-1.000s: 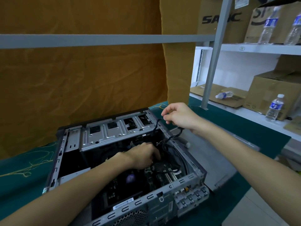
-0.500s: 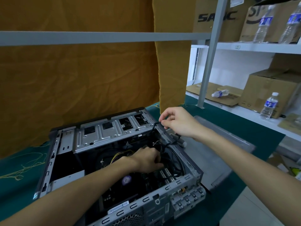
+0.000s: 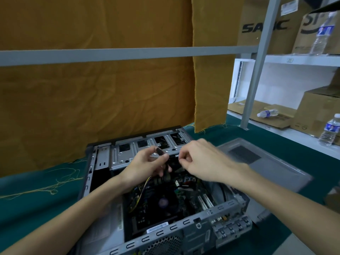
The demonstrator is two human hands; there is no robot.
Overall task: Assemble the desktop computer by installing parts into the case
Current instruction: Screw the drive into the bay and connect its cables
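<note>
An open grey computer case [image 3: 195,225] lies on its side on the green table cover. Its motherboard [image 3: 161,201] with cables shows inside, and a metal drive cage [image 3: 145,148] spans the far end. My left hand [image 3: 145,166] is raised above the case interior, fingers curled round a black cable connector [image 3: 161,153]. Just to its right, my right hand [image 3: 198,161] pinches the thin black cable by thumb and forefinger. The cable's run below the hands is mostly hidden.
The grey side panel [image 3: 257,162] of the case lies flat to the right. An orange cloth [image 3: 92,100] hangs behind. White shelving [image 3: 294,59] at right carries cardboard boxes and water bottles [image 3: 329,131]. A grey rail [image 3: 128,52] crosses overhead.
My left hand has risen out of the case with the black connector. My right hand moved left from the case's far right corner to meet it above the drive cage.
</note>
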